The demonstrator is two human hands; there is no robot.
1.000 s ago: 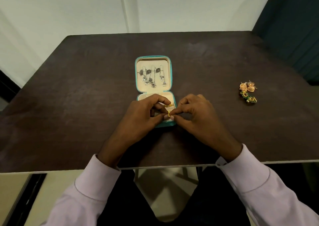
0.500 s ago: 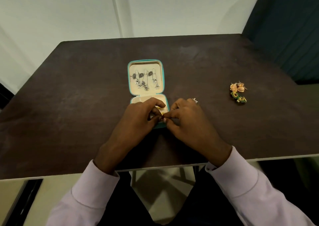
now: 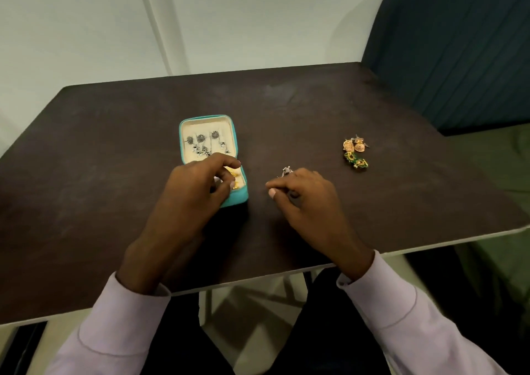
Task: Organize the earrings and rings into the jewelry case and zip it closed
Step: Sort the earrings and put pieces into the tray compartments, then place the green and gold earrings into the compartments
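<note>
The teal jewelry case [image 3: 184, 145] lies open at the table's middle, with several silver drop earrings [image 3: 205, 144] lined up in its cream lid. My left hand [image 3: 195, 197] covers most of the base, and its curled fingers and thumb pinch a gold earring [image 3: 237, 179] inside. To the right of the case, my right hand [image 3: 304, 202] rests on the table with loosely curled fingers that hold nothing. A small silver ring [image 3: 286, 171] lies just beyond its knuckles. Further right sit gold earrings [image 3: 354, 145] and a green piece [image 3: 358, 163].
The dark brown table [image 3: 114, 174] reaches its near edge just past my wrists. A dark teal padded seat [image 3: 459, 59] stands behind the table's right corner, and a pale wall runs along the back.
My right hand has let go of the gold earring and drawn away to the right, uncovering the silver ring. My left hand stays at the case base.
</note>
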